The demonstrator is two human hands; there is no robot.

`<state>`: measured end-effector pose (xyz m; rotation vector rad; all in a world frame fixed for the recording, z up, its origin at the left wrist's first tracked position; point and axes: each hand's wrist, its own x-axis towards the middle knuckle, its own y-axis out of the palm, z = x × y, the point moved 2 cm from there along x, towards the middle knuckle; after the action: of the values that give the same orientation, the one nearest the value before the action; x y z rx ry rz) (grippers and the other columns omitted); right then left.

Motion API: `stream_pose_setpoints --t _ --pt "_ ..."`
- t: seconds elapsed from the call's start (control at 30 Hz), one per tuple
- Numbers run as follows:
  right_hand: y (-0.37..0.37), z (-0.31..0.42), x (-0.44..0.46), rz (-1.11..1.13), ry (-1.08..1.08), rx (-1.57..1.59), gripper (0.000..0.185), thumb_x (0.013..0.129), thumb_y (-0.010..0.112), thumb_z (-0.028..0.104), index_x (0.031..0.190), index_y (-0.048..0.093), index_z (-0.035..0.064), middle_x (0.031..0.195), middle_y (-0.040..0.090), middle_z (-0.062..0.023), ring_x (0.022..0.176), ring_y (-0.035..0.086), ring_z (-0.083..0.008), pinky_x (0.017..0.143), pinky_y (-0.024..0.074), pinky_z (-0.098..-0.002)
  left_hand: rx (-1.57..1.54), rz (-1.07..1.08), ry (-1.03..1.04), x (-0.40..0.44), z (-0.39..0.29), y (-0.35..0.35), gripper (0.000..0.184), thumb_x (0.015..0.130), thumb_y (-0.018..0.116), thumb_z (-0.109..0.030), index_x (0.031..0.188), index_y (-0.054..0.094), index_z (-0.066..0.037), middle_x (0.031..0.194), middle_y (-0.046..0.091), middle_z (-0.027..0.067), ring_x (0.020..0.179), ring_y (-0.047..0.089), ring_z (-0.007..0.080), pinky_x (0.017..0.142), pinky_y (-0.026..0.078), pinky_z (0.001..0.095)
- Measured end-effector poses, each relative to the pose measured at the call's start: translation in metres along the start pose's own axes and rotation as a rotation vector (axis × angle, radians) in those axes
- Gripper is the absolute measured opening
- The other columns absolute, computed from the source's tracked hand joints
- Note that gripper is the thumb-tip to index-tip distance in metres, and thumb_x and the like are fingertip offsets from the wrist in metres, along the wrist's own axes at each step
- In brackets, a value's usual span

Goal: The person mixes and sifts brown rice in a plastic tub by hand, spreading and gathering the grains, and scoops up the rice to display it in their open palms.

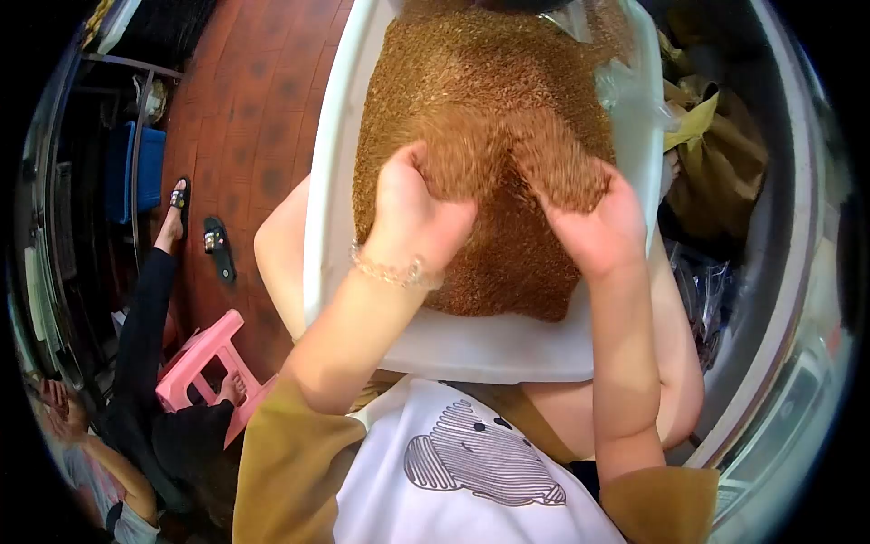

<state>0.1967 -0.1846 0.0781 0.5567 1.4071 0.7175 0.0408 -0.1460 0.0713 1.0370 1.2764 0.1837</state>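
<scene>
No readable text — no legible label, number, sign

We've got the tub [498,352] before us, grain [498,263] heaped in it, our left hand [415,207] and right hand [605,225] side by side over its middle. Right of tub: sack [716,172]. Left of us: stool [198,361] on the floor [263,118], co-worker [136,390] beside it; loose slipper [217,247] farther ahead, between crate [136,172] and tub.
</scene>
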Motion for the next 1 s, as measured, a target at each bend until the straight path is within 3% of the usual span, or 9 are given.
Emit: stream_pose_setpoints --t 0.1,0.13,0.2,0.3,0.5,0.77,0.87,0.97,1.0 --pt "0.032 0.014 0.003 0.215 0.056 -0.035 0.055 0.089 0.034 0.018 0.136 0.020 -0.0075 0.141 0.026 -0.0256 0.133 0.024 -0.0389 0.110 0.0155 -0.0553 -0.104 0.347 0.008 0.003 -0.018 0.027 0.052 0.095 0.027 -0.026 0.137 0.023 0.005 0.139 0.028 0.0263 0.132 0.027 0.0320 0.110 0.022 0.0439" --pt "0.037 0.020 0.002 0.346 0.082 -0.081 0.060 0.088 0.037 0.020 0.137 0.015 -0.0067 0.145 0.019 -0.0243 0.136 0.014 -0.0375 0.110 0.0081 -0.0569 -0.050 0.288 -0.002 -0.001 -0.020 0.031 0.055 0.095 0.028 -0.027 0.138 0.016 0.005 0.142 0.020 0.0259 0.134 0.020 0.0328 0.111 0.018 0.0445" --pt "0.042 0.023 -0.004 0.289 0.060 -0.144 0.062 0.088 0.038 0.020 0.138 0.013 -0.0064 0.146 0.016 -0.0238 0.137 0.010 -0.0364 0.110 0.0062 -0.0573 0.056 0.169 -0.017 -0.008 -0.024 0.038 0.062 0.095 0.029 -0.027 0.140 0.003 0.007 0.147 0.004 0.0250 0.138 0.007 0.0345 0.113 0.009 0.0457" --pt "0.030 0.020 -0.016 0.123 -0.039 -0.168 0.058 0.087 0.041 0.019 0.136 0.022 -0.0051 0.145 0.019 -0.0230 0.138 0.008 -0.0332 0.111 0.0076 -0.0535 0.150 0.247 -0.095 -0.010 -0.021 0.004 0.069 0.094 0.031 -0.029 0.140 -0.009 0.004 0.147 -0.009 0.0237 0.138 -0.004 0.0344 0.113 0.005 0.0468" --pt "-0.069 0.004 -0.030 -0.130 -0.049 -0.165 0.050 0.085 0.041 0.017 0.131 0.037 -0.0021 0.141 0.031 -0.0166 0.135 0.022 -0.0294 0.111 0.0162 -0.0435 0.238 -0.151 -0.054 -0.028 -0.002 -0.075 0.059 0.091 0.038 -0.027 0.139 0.019 0.001 0.145 0.016 0.0219 0.136 0.016 0.0330 0.111 0.015 0.0444" --pt "-0.136 -0.012 -0.024 -0.641 -0.134 -0.204 0.048 0.081 0.047 0.015 0.129 0.042 0.0090 0.134 0.034 -0.0088 0.129 0.027 -0.0248 0.106 0.0213 -0.0534 0.519 -0.541 0.062 -0.037 0.000 -0.135 0.049 0.085 0.049 -0.026 0.127 0.040 -0.003 0.129 0.039 0.0144 0.123 0.034 0.0276 0.105 0.021 0.0415" --pt "-0.140 -0.009 -0.020 -0.542 -0.145 -0.418 0.043 0.082 0.049 0.017 0.124 0.045 0.0087 0.128 0.039 -0.0079 0.119 0.037 -0.0231 0.101 0.0294 -0.0520 0.718 -0.440 0.183 -0.036 -0.001 -0.135 0.048 0.084 0.052 -0.023 0.127 0.040 -0.005 0.124 0.042 0.0129 0.118 0.037 0.0249 0.102 0.024 0.0375" --pt "-0.132 -0.002 -0.019 -0.313 -0.040 -0.922 0.036 0.083 0.051 0.020 0.117 0.049 0.0077 0.115 0.048 -0.0064 0.106 0.047 -0.0211 0.094 0.0364 -0.0458 1.315 -0.184 0.221 -0.030 -0.002 -0.135 0.045 0.085 0.050 -0.020 0.126 0.040 -0.003 0.124 0.042 0.0116 0.116 0.039 0.0228 0.101 0.027 0.0326" --pt "-0.128 0.000 -0.017 -0.284 -0.002 -1.151 0.034 0.084 0.052 0.020 0.115 0.051 0.0069 0.109 0.051 -0.0056 0.102 0.050 -0.0207 0.091 0.0384 -0.0429 1.617 0.029 0.357 -0.033 0.000 -0.129 0.035 0.085 0.048 -0.019 0.116 0.049 -0.003 0.117 0.049 0.0125 0.107 0.047 0.0258 0.095 0.035 0.0336"
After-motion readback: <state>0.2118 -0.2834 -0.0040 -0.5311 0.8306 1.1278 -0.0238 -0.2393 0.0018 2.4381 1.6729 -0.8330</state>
